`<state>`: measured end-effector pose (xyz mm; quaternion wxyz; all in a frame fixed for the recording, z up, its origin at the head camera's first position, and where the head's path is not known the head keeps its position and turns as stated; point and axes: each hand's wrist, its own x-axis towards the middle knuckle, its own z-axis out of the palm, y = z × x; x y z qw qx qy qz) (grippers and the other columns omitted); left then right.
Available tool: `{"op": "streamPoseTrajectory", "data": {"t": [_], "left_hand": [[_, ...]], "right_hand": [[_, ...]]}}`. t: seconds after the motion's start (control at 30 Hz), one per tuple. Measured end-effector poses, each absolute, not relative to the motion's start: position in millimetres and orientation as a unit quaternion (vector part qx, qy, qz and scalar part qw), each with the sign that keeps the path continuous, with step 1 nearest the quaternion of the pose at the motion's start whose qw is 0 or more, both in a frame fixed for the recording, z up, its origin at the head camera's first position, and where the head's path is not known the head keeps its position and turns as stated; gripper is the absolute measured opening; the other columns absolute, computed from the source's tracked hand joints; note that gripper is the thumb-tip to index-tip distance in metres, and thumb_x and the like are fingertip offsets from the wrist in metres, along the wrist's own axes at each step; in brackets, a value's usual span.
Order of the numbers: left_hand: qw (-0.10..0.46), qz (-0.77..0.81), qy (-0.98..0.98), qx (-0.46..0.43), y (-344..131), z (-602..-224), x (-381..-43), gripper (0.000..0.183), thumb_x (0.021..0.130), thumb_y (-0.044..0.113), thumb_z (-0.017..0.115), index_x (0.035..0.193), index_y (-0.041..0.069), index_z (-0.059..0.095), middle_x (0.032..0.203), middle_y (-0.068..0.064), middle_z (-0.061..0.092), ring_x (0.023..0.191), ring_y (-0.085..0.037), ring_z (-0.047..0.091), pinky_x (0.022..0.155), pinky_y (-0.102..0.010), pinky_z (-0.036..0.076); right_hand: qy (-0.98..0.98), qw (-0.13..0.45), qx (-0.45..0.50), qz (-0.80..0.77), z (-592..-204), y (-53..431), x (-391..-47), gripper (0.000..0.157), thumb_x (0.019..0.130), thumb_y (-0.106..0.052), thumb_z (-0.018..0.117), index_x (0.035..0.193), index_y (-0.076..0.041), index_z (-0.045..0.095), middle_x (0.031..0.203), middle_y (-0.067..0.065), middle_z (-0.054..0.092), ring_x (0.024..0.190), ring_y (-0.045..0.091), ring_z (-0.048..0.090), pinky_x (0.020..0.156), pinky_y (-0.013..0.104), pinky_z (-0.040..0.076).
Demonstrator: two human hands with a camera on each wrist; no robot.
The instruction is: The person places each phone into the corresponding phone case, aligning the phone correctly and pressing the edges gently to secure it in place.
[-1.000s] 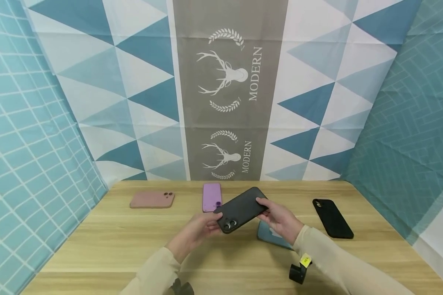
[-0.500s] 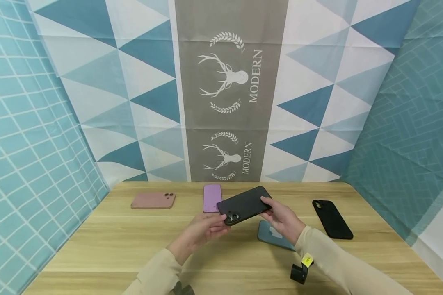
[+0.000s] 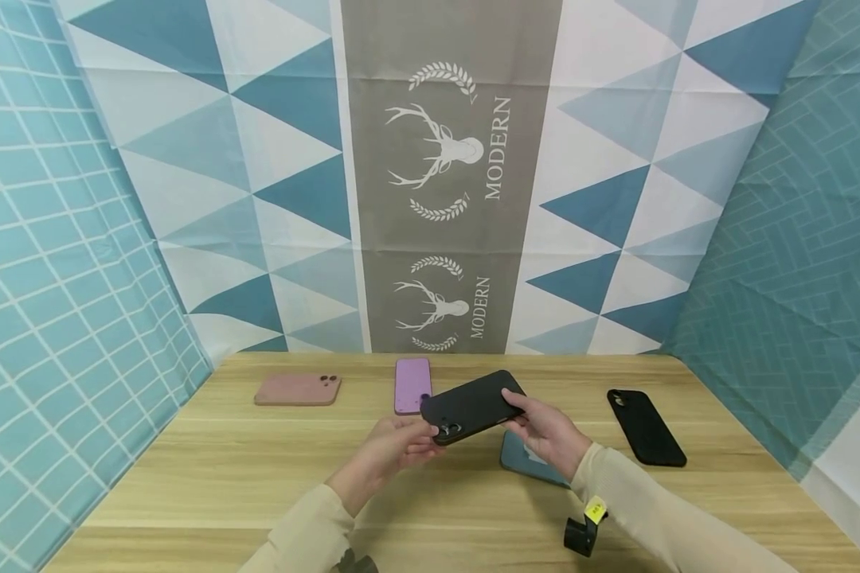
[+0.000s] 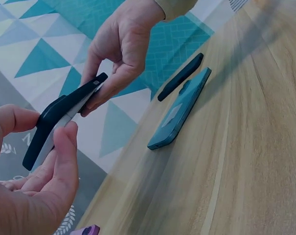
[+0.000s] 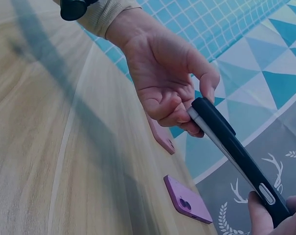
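Both hands hold a black phone case (image 3: 471,407) tilted above the table, with its camera end toward the left. A silver-edged phone (image 5: 206,125) shows along the case's underside in the right wrist view. There the phone's edge stands a little out of the case at the camera end. My left hand (image 3: 390,455) pinches that end between thumb and fingers. The opposite end is gripped by my right hand (image 3: 550,434), thumb on top and fingers beneath. A blue-grey phone or case (image 3: 529,463) lies below the right hand, partly covered by it.
On the wooden table (image 3: 258,477) lie a pink phone or case (image 3: 295,390) at the back left and a purple one (image 3: 412,383) behind the hands. Another black case (image 3: 645,430) lies at the right. Patterned cloth hangs (image 3: 437,199) behind the table.
The case has turned flatter and moved slightly right, then dipped a little. The left hand has shifted right with it. Both hands keep their hold, and the items on the table have not moved.
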<state>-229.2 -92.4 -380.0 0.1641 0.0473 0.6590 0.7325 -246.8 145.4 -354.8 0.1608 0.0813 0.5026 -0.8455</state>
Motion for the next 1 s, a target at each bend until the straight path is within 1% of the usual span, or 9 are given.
{"op": "streamPoseTrajectory", "data": {"t": [0.1,0.3,0.43,0.5,0.57,0.67,0.73,0.9,1.0], "left_hand": [[0.153,0.726,0.669,0.047,-91.6,-380.5,-229.0,0.046,0.084,0.007,0.058,0.124,-0.015,0.051,0.079,-0.001,0.071,0.073,-0.008,0.069,0.067,-0.014,0.056],[0.134,0.71,0.689,0.046,-90.7,-381.3,-228.0,0.028,0.083,0.006,0.055,0.104,-0.011,0.06,0.081,-0.003,0.07,0.074,-0.01,0.07,0.067,-0.016,0.056],[0.126,0.703,0.7,0.029,-89.4,-379.0,-226.5,0.023,0.083,0.007,0.055,0.098,-0.008,0.063,0.082,-0.004,0.07,0.073,-0.01,0.069,0.065,-0.016,0.055],[0.127,0.704,0.698,0.018,-88.5,-376.5,-226.1,0.024,0.083,0.008,0.056,0.1,-0.008,0.063,0.081,-0.003,0.07,0.072,-0.009,0.068,0.063,-0.015,0.053],[0.13,0.71,0.692,0.009,-87.7,-374.2,-226.4,0.029,0.086,0.013,0.06,0.106,-0.008,0.063,0.08,-0.002,0.07,0.072,-0.008,0.068,0.064,-0.014,0.053],[0.14,0.716,0.684,0.009,-87.9,-373.1,-228.2,0.043,0.089,0.022,0.066,0.116,-0.009,0.06,0.082,-0.001,0.071,0.074,-0.008,0.068,0.067,-0.014,0.055],[0.144,0.718,0.68,0.01,-87.9,-373.5,-229.0,0.049,0.087,0.024,0.07,0.12,-0.01,0.058,0.085,-0.003,0.072,0.075,-0.008,0.069,0.069,-0.015,0.056],[0.141,0.725,0.674,0.011,-87.8,-375.1,-228.2,0.043,0.087,0.01,0.067,0.121,-0.014,0.055,0.094,-0.011,0.072,0.078,-0.013,0.07,0.071,-0.019,0.059],[0.136,0.73,0.67,0.013,-87.6,-375.2,-227.3,0.042,0.087,0.006,0.064,0.121,-0.016,0.054,0.101,-0.017,0.071,0.08,-0.015,0.071,0.074,-0.021,0.06]], "right_hand": [[0.5,0.164,0.082,-0.847,-354.2,145.5,-247.2,0.066,0.101,-0.01,0.045,0.151,0.006,0.006,0.157,0.027,0.016,0.146,0.034,0.024,0.114,0.03,0.033],[0.505,0.175,0.08,-0.841,-353.6,145.9,-248.9,0.068,0.1,-0.01,0.047,0.151,0.006,0.003,0.158,0.027,0.011,0.147,0.035,0.02,0.119,0.035,0.029],[0.516,0.188,0.082,-0.832,-354.3,147.5,-252.1,0.066,0.1,-0.01,0.047,0.15,0.008,0.007,0.157,0.028,0.013,0.147,0.037,0.021,0.119,0.037,0.027],[0.52,0.19,0.089,-0.828,-354.8,148.4,-253.3,0.064,0.1,-0.009,0.047,0.15,0.009,0.01,0.156,0.029,0.017,0.146,0.037,0.024,0.118,0.036,0.029],[0.522,0.189,0.095,-0.826,-355.8,148.8,-253.4,0.062,0.1,-0.009,0.047,0.149,0.009,0.013,0.154,0.029,0.02,0.145,0.037,0.026,0.117,0.035,0.03],[0.529,0.182,0.099,-0.823,-356.9,148.4,-251.1,0.062,0.1,-0.01,0.046,0.149,0.009,0.013,0.154,0.028,0.019,0.145,0.036,0.027,0.116,0.033,0.031],[0.529,0.178,0.1,-0.824,-357.9,148.2,-249.7,0.063,0.101,-0.011,0.046,0.15,0.008,0.012,0.155,0.028,0.018,0.145,0.036,0.026,0.116,0.033,0.03],[0.528,0.171,0.107,-0.825,-358.1,148.5,-248.1,0.063,0.1,-0.011,0.048,0.15,0.006,0.013,0.155,0.027,0.02,0.144,0.034,0.028,0.116,0.033,0.031],[0.529,0.17,0.102,-0.825,-358.1,148.1,-247.9,0.066,0.1,-0.011,0.049,0.15,0.006,0.012,0.156,0.027,0.018,0.145,0.035,0.027,0.118,0.034,0.03]]}}
